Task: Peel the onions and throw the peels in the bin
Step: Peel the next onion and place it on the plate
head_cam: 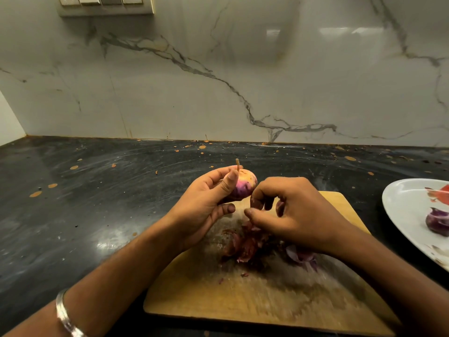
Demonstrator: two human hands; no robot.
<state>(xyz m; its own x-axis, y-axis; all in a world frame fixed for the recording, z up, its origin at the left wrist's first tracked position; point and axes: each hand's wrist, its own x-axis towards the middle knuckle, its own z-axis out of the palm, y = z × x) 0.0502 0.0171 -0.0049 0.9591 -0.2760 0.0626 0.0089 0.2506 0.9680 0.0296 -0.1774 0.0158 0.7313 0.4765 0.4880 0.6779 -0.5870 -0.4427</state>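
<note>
Up front, left hand (206, 203) grip around onion (243, 187), right hand (296, 215) fingers curled, empty.

The plate (403, 205) and its peeled onion (437, 222) are cut off at the right edge; the near board (243, 300) is blurred.

One head-worn wide-angle view looks forward and down, close over a cutting board (243, 300) on a dark counter (85, 203), facing a marble wall (218, 81).
</note>
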